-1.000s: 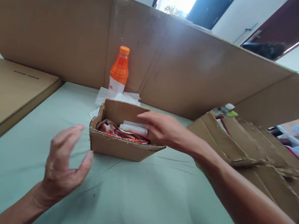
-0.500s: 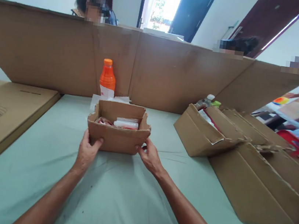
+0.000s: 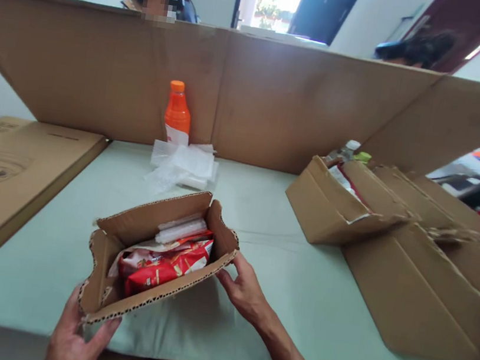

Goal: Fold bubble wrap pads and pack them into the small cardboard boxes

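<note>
Between my two hands is a small open cardboard box [image 3: 146, 304], turned at an angle and tipped so its inside shows. My left hand [image 3: 78, 333] grips its near left corner, thumb on the front wall. At the right end, my right hand [image 3: 245, 288] holds the other side. Inside lie red and white snack packets [image 3: 169, 265] and a stack of clear plastic bags [image 3: 182, 229]. Behind the box, more clear plastic bags [image 3: 186, 166] lie on the table, beside an orange bottle [image 3: 178, 112] with an orange cap.
A tall cardboard partition [image 3: 278, 102] stands along the back of the green-covered table [image 3: 240, 338]. Several open cardboard boxes [image 3: 329, 210] are at the right, one with bottles in it. A large flat carton [image 3: 4, 171] lies at the left. People sit beyond the partition.
The small box has come nearer to me and to the left, turned and tipped, showing the red packets. Both hands moved with it. The plastic bags behind it are now uncovered.
</note>
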The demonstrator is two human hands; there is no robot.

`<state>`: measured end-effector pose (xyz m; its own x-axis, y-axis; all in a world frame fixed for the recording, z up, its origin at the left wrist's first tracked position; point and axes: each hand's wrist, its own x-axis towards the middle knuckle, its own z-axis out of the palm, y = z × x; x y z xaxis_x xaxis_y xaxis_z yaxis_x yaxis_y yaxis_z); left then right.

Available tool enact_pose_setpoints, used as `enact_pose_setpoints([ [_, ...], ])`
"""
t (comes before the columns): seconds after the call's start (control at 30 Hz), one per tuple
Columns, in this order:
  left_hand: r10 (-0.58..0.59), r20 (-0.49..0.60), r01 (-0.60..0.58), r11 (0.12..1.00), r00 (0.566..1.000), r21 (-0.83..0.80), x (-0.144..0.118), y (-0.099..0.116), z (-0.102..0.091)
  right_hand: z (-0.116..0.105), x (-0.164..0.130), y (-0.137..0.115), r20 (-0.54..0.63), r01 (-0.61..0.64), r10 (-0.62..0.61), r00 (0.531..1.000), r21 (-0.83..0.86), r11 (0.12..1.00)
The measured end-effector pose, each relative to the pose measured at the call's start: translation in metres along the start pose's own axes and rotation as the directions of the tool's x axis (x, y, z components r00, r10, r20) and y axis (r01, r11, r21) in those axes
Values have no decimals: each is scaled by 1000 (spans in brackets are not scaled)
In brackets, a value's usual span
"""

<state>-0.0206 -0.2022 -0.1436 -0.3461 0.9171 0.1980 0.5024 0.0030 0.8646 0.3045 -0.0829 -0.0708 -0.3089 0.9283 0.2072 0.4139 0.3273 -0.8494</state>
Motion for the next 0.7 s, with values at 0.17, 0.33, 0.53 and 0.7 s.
enact_pose_setpoints([
  [0.17, 39, 80, -40, 999, 996, 5, 21, -5, -12, 4, -12, 23, 32, -48, 48, 998, -14, 999],
  [0.33, 83, 267, -12, 967, 960, -255, 59, 9, -2, 19, -22, 40, -62, -185, 186, 981, 15, 983],
  [0.53, 150, 267, -55, 942, 952, -332, 59, 8, 6, 61, 0, 26, -53, -250, 266, 962, 210, 945],
  [0.7, 0, 2, 0, 983, 1000, -184, 50, -12, -20, 102, 45, 7, 46, -183, 178, 983, 253, 950],
])
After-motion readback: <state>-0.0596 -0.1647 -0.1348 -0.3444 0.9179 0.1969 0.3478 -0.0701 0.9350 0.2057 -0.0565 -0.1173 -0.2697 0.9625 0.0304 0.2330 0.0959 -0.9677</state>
